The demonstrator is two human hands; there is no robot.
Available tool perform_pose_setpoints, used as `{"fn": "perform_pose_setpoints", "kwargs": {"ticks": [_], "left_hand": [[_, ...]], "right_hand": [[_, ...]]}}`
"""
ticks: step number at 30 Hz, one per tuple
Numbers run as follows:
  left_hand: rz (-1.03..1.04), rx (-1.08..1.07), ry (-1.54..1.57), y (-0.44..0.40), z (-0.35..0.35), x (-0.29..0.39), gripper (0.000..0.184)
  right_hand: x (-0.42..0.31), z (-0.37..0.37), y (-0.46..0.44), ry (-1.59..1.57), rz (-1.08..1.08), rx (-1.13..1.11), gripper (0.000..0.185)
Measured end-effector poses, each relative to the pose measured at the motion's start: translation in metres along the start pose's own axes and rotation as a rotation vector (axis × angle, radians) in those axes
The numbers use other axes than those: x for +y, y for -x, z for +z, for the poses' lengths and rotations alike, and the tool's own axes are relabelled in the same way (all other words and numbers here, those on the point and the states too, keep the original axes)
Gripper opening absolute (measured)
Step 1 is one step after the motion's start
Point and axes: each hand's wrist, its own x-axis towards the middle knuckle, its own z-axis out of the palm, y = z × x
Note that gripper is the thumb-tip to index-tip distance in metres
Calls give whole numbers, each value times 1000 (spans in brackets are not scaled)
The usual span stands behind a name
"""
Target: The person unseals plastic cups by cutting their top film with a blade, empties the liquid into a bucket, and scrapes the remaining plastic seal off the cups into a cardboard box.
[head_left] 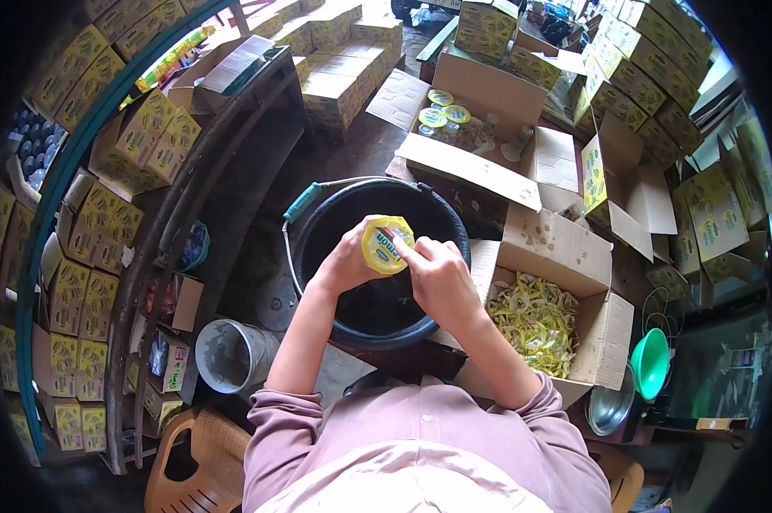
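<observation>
The left grip [349, 263] was closed around a still-lidded cup [387, 245], touched by the right grip [441, 275], closure unclear; other lidded cups [457, 114] were already held at the left end of the carton [471, 171].

The dark floor [339, 156] carries a grey bucket [262, 344] and brown chair [221, 453].

Center of frame: left hand [348, 261] grips cup with yellow printed lid [386, 248], held over black bucket [386, 339]. Right hand [444, 278] at lid's right side, fingers touching it; whether pinching, unclear. Right of center: open carton [557, 244] full of yellow strips [531, 325]. Upper center: another open carton [488, 81] with yellow-lidded cups [441, 111]. Lower left: gray bucket [262, 346], brown chair [202, 453]. Lower right: green bowl [651, 363].
</observation>
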Motion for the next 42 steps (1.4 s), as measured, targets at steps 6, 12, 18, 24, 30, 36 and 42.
{"fn": "perform_pose_setpoints", "kwargs": {"ticks": [6, 12, 18, 24, 30, 36, 42], "left_hand": [[-10, -21, -17, -1, 0, 3, 60], [-44, 5, -59, -1, 0, -1, 61], [-13, 48, -56, -1, -1, 3, 61], [-44, 18, -64, 0, -2, 7, 57], [-32, -95, 65, -3, -4, 8, 54], [-45, -159, 148, -1, -2, 2, 56], [-63, -186, 168, -2, -5, 6, 57]], "right_hand": [[1, 0, -1, 18, 11, -26, 42], [4, 0, 11, 83, 23, -107, 42], [11, -9, 24, 85, 0, -128, 40], [23, -36, 30, 7, 0, -122, 38], [44, -38, 7, 12, -299, -66, 41], [54, -22, -11, 88, -479, -104, 39], [62, -14, -19, 105, -596, -122, 37]]}}
